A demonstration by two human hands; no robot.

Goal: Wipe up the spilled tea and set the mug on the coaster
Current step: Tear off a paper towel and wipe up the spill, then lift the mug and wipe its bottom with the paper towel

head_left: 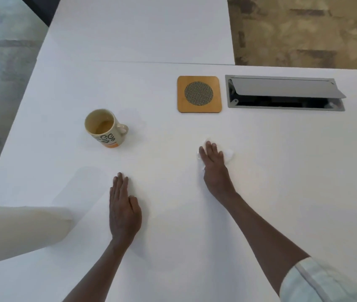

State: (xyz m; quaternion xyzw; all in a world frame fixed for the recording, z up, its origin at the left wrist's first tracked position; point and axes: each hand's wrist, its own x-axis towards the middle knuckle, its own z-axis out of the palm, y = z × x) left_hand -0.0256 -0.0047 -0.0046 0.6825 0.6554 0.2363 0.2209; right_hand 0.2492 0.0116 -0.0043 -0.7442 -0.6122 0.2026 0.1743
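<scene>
A cream mug (105, 128) with a dark pattern and an orange base stands upright on the white table (282, 171), left of centre, with a little tea inside. A square wooden coaster (199, 93) with a round mesh centre lies further back, to the right of the mug. My right hand (213, 162) lies flat with straight fingers on a crumpled white paper tissue (228, 155), pressing it onto the table in front of the coaster. My left hand (123, 205) rests flat on the table, nearer to me, holding nothing. No spilled tea is plainly visible on the white surface.
A metal cable hatch (285, 93) with its lid tilted open is set into the table right of the coaster. A pale rounded object (20, 227) lies at the near left edge. Carpet shows beyond the table's far right edge.
</scene>
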